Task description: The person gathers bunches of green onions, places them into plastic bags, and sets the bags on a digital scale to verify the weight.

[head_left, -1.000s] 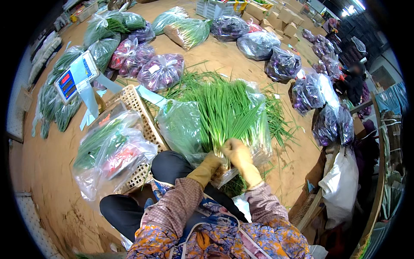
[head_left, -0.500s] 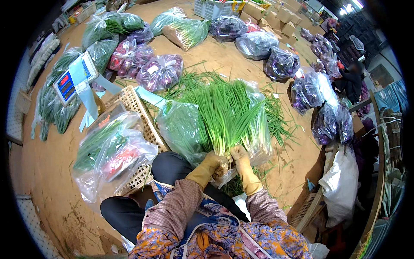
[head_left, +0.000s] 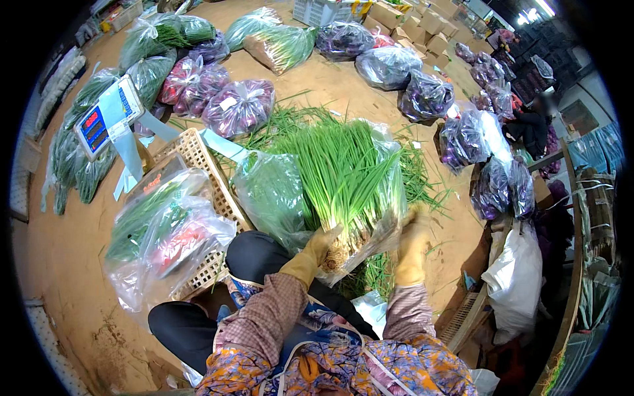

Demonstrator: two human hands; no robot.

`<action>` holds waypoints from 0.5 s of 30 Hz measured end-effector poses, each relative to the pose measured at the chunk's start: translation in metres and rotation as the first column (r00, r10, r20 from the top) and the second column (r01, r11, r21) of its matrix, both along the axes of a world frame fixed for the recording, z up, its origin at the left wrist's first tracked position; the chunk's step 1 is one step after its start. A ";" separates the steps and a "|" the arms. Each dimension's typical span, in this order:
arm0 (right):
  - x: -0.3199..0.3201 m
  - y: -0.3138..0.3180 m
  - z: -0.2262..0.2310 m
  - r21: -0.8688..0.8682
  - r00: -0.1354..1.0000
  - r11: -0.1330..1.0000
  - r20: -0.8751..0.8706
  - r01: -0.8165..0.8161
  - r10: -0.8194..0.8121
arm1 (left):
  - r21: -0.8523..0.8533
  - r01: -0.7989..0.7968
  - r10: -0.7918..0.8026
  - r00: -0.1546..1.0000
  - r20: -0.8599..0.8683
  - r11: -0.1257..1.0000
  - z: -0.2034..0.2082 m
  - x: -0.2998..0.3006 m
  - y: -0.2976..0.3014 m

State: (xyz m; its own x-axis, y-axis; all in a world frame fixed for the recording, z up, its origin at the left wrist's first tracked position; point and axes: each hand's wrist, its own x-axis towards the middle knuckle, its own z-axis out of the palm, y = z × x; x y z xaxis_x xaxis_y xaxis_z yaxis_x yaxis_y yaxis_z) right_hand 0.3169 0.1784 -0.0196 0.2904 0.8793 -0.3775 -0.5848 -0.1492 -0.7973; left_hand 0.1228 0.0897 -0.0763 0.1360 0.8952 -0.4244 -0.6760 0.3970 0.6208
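A thick bunch of green onions (head_left: 340, 168) lies in front of me on a clear plastic bag (head_left: 366, 249), green tops pointing away and pale root ends toward me. Against the left side of the roots is my left hand (head_left: 316, 252), in a yellow glove. Its fingers are closed, but what is between them is hidden. My right hand (head_left: 413, 245), gloved alike, is smeared by motion beside the bag's right edge; I cannot make out its fingers. A greenish plastic bag (head_left: 269, 191) lies left of the bunch.
On my left stands a cream plastic crate (head_left: 228, 191) with bagged vegetables on it, beside a scale display (head_left: 99, 125). Loose green leaves (head_left: 426, 181) litter the floor. Bags of purple vegetables (head_left: 426, 96) and cardboard boxes (head_left: 383, 16) lie beyond. A person (head_left: 531, 125) sits at far right.
My right hand has left the root ends and moved right, to the bag's edge. The onions now lie more spread at the roots. My left hand has shifted slightly left.
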 end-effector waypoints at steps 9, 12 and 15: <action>-0.098 -0.025 -0.007 -0.480 -0.073 0.649 0.832 -0.590 0.550 | -0.024 -0.027 0.026 1.000 -0.014 0.999 -0.011 -0.011 -0.008; -0.092 -0.022 -0.015 -0.363 0.013 0.657 0.870 -0.661 0.493 | -0.017 -0.046 0.046 0.999 -0.007 0.999 -0.015 -0.011 -0.006; -0.095 -0.041 -0.016 -0.144 0.428 0.697 0.697 -0.702 0.575 | -0.090 -0.049 0.054 0.997 0.058 0.995 -0.013 -0.017 -0.007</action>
